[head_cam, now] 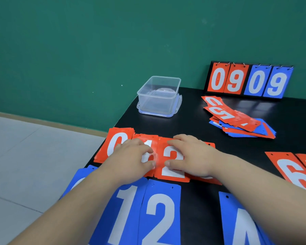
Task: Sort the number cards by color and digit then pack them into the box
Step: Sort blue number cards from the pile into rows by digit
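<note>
Both hands lie palm-down with fingers loosely bent, gripping nothing. The left hand [134, 156] presses on a red plastic card with a white 1 [153, 140]. The right hand [189, 156] presses on the red card with a white 2 [173, 174] just beside it. A red 0 card [117, 144] lies at the left of this row, mid-frame on the black table [210, 131]. Blue cards showing 1 [124, 209], 2 [159, 214] and 4 [240, 223] fill the bottom of the frame. A red 6 card [290, 172] lies at the right edge. The clear plastic box [159, 96] stands open above centre. A mixed heap of red and blue cards [240, 121] lies to its right, below a flip scoreboard reading 0909 [249, 82].
</note>
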